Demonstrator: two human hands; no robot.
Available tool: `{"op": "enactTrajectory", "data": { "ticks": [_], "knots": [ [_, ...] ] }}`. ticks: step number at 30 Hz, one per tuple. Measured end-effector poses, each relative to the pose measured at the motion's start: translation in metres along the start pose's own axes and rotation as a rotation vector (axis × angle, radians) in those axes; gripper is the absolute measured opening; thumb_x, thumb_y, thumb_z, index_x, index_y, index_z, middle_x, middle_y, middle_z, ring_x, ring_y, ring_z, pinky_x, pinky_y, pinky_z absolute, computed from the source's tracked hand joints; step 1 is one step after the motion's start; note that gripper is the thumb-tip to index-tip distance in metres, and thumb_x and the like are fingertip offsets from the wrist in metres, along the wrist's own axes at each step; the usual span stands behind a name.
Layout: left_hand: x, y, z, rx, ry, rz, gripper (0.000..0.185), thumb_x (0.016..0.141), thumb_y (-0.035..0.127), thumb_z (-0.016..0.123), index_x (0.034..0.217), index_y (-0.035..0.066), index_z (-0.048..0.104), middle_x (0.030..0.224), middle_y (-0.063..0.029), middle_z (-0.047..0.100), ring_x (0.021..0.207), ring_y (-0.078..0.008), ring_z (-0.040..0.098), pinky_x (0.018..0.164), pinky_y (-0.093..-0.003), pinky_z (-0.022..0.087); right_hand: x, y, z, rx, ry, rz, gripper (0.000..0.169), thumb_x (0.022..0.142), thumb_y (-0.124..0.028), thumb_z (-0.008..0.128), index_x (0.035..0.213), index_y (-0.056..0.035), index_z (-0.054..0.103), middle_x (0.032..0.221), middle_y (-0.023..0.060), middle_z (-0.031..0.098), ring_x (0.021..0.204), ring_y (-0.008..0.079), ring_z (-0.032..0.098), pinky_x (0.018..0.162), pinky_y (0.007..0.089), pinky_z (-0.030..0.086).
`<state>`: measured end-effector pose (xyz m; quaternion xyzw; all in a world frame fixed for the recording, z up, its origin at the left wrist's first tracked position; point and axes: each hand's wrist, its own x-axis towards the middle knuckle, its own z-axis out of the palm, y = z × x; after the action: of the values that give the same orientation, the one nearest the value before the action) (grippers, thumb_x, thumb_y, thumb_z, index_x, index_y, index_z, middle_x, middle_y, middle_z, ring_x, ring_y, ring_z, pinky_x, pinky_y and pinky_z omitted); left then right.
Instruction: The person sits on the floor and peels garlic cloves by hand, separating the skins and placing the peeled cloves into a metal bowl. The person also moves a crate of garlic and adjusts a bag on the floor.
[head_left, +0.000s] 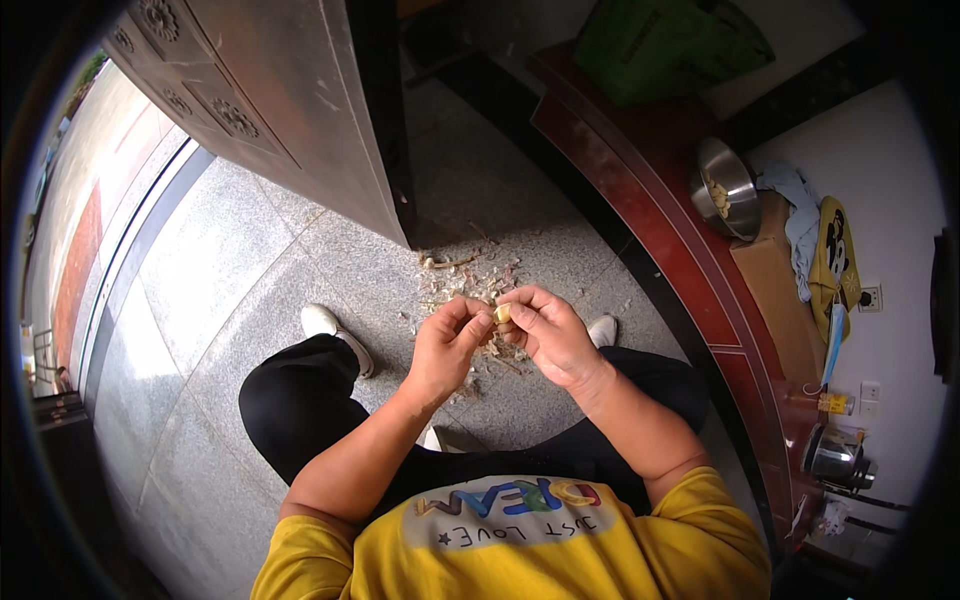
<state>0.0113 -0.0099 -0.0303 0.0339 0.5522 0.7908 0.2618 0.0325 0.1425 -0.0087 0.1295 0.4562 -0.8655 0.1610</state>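
Note:
Both hands meet over the floor in front of my knees. My right hand pinches a pale yellowish garlic clove between thumb and fingers. My left hand has thumb and forefinger closed at the clove's left side; whether they grip the clove or a bit of its skin cannot be told. Under the hands, papery garlic skins and dry stalks lie scattered on the speckled stone floor. At the right, a steel bowl holds several pale peeled cloves.
A brown panelled door stands ahead to the left. Along the right runs a red tiled ledge bearing a green bag, a cardboard box and a metal kettle. A blue face mask hangs by the wall.

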Motion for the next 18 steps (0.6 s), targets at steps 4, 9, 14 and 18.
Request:
{"op": "enactTrajectory", "data": {
  "ticks": [4,9,14,18],
  "knots": [
    [0.0,-0.004,0.004,-0.051,0.031,0.03,0.008,0.084,0.009,0.048,0.082,0.001,0.049,0.069,0.0014,0.047,0.064,-0.0049,0.042,0.058,-0.0183,0.036,0.003,0.004,-0.004,-0.149,0.034,-0.036,0.014,0.081,-0.007,0.051,0.094,-0.0018,0.053,0.083,0.0044,0.054,0.072,0.0105,0.053,0.063,0.0216,0.045],
    [0.0,-0.012,0.003,0.119,0.121,0.078,0.007,0.084,0.008,0.049,0.08,0.002,0.049,0.068,0.0015,0.047,0.061,-0.0041,0.041,0.054,-0.0181,0.035,0.0,-0.003,0.013,-1.207,0.155,-0.666,0.017,0.076,-0.008,0.058,0.092,-0.0032,0.056,0.082,0.008,0.053,0.069,0.0135,0.055,0.059,0.0241,0.046],
    [-0.002,-0.008,0.004,0.11,0.098,0.081,0.007,0.083,0.008,0.049,0.081,0.002,0.048,0.069,0.0013,0.046,0.062,-0.0048,0.041,0.055,-0.0186,0.035,0.003,0.002,0.003,-0.653,0.084,-0.153,0.013,0.082,-0.006,0.05,0.093,-0.0011,0.055,0.082,0.0043,0.054,0.07,0.01,0.053,0.062,0.021,0.045],
    [-0.001,-0.002,0.004,-0.157,0.152,-0.003,0.008,0.085,0.01,0.046,0.083,0.002,0.046,0.069,0.0012,0.045,0.063,-0.0068,0.04,0.059,-0.0202,0.035,0.003,-0.002,-0.005,0.043,0.101,0.028,0.018,0.087,-0.014,0.042,0.095,-0.002,0.052,0.082,0.0038,0.054,0.073,0.0111,0.052,0.063,0.0214,0.044]
  ]
}}
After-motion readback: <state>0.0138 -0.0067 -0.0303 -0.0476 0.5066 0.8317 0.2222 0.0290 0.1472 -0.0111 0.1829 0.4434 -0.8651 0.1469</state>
